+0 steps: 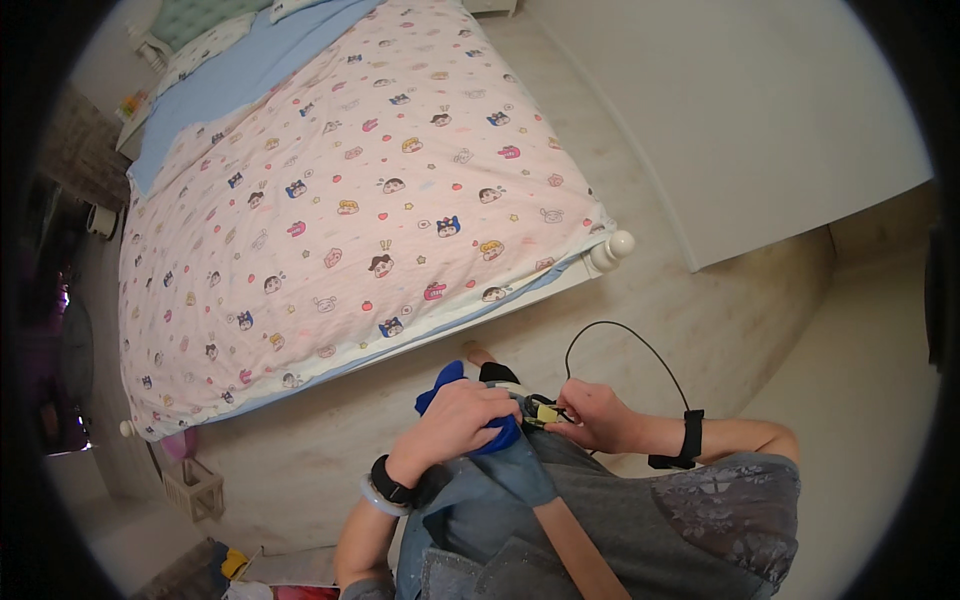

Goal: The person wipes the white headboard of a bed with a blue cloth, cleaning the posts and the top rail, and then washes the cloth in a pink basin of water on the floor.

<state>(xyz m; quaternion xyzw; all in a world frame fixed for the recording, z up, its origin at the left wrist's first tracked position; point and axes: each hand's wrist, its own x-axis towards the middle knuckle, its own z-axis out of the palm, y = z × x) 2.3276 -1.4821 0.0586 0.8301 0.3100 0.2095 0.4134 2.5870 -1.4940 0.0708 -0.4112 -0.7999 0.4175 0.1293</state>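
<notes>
Close against the body, my left hand (461, 420) is closed on a blue cloth (496, 436), part of which sticks out beyond the knuckles. To its right, my right hand (598, 416) pinches at a small yellow item (548, 414) beside dark cords at the waist; what exactly the fingers grip is partly hidden. A thin black cable (626, 327) loops from near this hand to the black strap (693, 439) on the right wrist. Below the hands hangs a grey-blue garment or apron (480, 487) with a brown strap (577, 547).
A bed with a pink cartoon-print duvet (360, 202) fills the upper left, its white corner post (619, 244) nearest the hands. A white wall or panel (750, 112) stands at upper right. A small wooden stand (193, 489) and a pink object (178, 444) are at lower left.
</notes>
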